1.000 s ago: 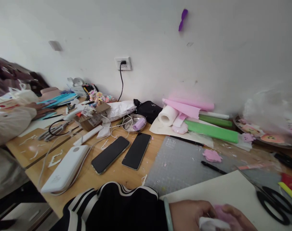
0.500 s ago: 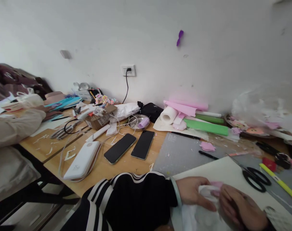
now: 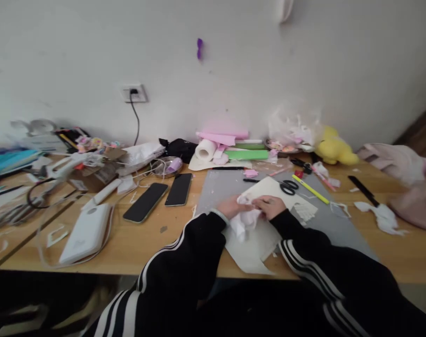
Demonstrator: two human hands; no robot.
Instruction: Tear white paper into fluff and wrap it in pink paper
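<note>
Two hands (image 3: pixel 230 206) (image 3: pixel 271 206), two phones (image 3: pixel 146 202) (image 3: pixel 178 189), one power bank (image 3: pixel 85 233)

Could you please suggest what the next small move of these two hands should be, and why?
I would probably have the right hand gently smooth the crumpled, thin white material while the left hand steadies it, since both hands meet at its upper edge and it bunches in folds above the flat, pale paper.

Both forearms angled inward, left hand (image 3: pixel 233 206) and right hand (image 3: pixel 270 206) close together (fingers bent).
</note>
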